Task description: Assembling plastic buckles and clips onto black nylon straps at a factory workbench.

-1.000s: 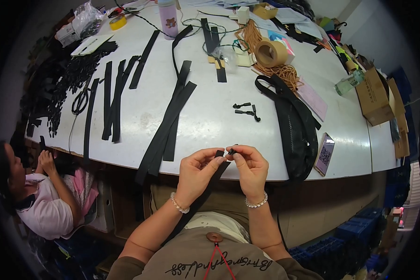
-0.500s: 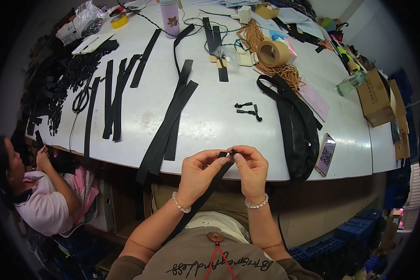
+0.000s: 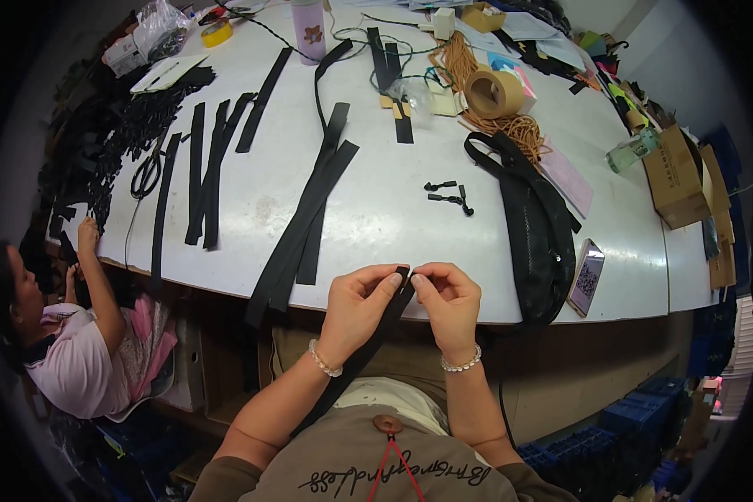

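My left hand [image 3: 358, 303] pinches the upper end of a long black zipper tape [image 3: 366, 350], which hangs over the table's front edge toward my lap. Close beside that end, the thumb and fingers of my right hand [image 3: 449, 305] are pressed together; whatever they hold is too small and hidden to make out. Beyond my hands lie a few small black zipper sliders with pulls [image 3: 450, 199]. More flat black zipper tapes [image 3: 309, 209] lie crossed on the table, left of my hands.
The white table [image 3: 385, 213] carries a black bag [image 3: 537, 243] and a phone [image 3: 586, 276] on the right. Scissors [image 3: 146, 176] lie left. Farther back are a tape roll [image 3: 494, 92], brown cords [image 3: 519, 138] and a lilac bottle [image 3: 309, 33]. A co-worker [image 3: 84, 351] sits at left.
The small black piece seen between my right fingertips and the tape end no longer shows there. My hands stay nearly in place. The co-worker's arm has reached up to the table's left edge.
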`<control>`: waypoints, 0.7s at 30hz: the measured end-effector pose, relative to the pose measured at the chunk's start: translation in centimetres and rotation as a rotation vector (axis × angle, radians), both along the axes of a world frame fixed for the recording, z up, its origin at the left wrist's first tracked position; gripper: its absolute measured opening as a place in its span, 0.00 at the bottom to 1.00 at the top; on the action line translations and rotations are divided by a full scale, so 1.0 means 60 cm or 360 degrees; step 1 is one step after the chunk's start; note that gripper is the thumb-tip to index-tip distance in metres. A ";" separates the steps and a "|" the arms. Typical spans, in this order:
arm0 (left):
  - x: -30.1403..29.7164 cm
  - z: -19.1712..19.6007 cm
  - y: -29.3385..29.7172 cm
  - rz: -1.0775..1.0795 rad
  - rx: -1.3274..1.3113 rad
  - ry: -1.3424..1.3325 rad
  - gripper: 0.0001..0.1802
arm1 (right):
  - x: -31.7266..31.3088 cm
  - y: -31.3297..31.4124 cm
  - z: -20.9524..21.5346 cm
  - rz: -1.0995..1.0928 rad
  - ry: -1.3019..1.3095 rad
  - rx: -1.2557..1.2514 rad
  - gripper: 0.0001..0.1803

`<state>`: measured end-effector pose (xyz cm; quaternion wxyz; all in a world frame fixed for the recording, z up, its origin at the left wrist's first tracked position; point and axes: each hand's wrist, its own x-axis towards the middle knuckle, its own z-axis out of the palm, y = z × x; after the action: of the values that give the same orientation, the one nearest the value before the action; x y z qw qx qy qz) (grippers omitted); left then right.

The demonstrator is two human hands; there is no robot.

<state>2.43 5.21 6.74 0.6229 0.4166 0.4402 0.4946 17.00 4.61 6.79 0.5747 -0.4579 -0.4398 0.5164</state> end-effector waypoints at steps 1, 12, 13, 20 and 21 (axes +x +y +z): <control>-0.002 0.004 0.000 -0.0033 -0.0079 -0.0007 0.11 | 0.000 0.001 0.001 -0.0015 0.0035 -0.0036 0.05; -0.006 0.011 0.002 -0.0143 -0.0252 -0.0087 0.11 | -0.003 0.005 -0.005 -0.0113 0.0072 -0.0124 0.04; -0.007 0.013 0.002 -0.0149 -0.0256 -0.0092 0.11 | -0.001 0.004 -0.004 -0.0087 0.0089 -0.0143 0.04; -0.009 0.010 0.006 -0.0176 -0.0309 -0.0077 0.12 | -0.002 0.007 -0.006 -0.0088 0.0071 -0.0169 0.04; -0.008 0.005 0.006 -0.0173 -0.0313 -0.0076 0.12 | -0.002 0.008 -0.009 -0.0085 0.0073 -0.0173 0.04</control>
<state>1.94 5.57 7.05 0.6971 0.3647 0.4484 0.4242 16.86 5.07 6.27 0.5723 -0.4881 -0.3854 0.5345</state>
